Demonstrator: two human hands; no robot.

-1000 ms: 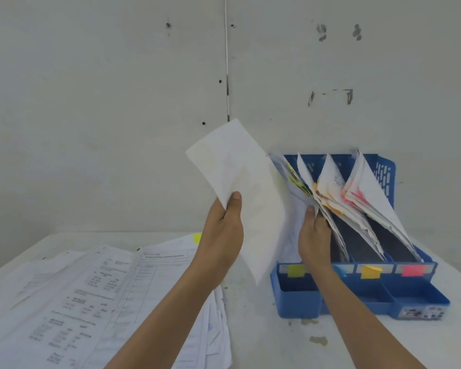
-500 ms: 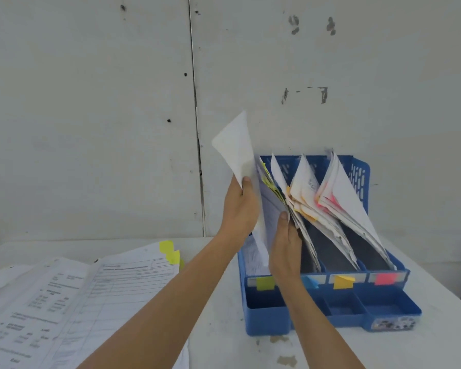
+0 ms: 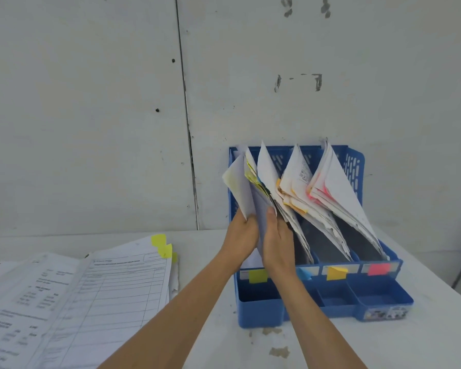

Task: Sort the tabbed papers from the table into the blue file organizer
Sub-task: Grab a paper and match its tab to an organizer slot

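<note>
The blue file organizer (image 3: pixel 357 166) stands against the wall, its slots labelled yellow, blue, orange and pink. My left hand (image 3: pixel 242 235) grips a white sheet (image 3: pixel 237 185) whose lower part is down in the leftmost, yellow-labelled slot. My right hand (image 3: pixel 276 235) presses its thumb and fingers on the yellow-tabbed papers (image 3: pixel 261 182) in that slot, holding them to the right. Orange-tabbed papers (image 3: pixel 295 179) and pink-tabbed papers (image 3: pixel 330 179) lean in the slots further right. A stack of printed papers with yellow tabs (image 3: pixel 104 283) lies on the table at the left.
The white table (image 3: pixel 423 342) ends close on the right, beyond the organizer. A grey wall (image 3: pixel 90 102) rises right behind the organizer. Small front trays (image 3: pixel 333 298) of the organizer face me.
My left hand has carried the white sheet right and down from mid-air into the leftmost slot. My right hand stayed on the papers there. The camera turned towards the organizer.
</note>
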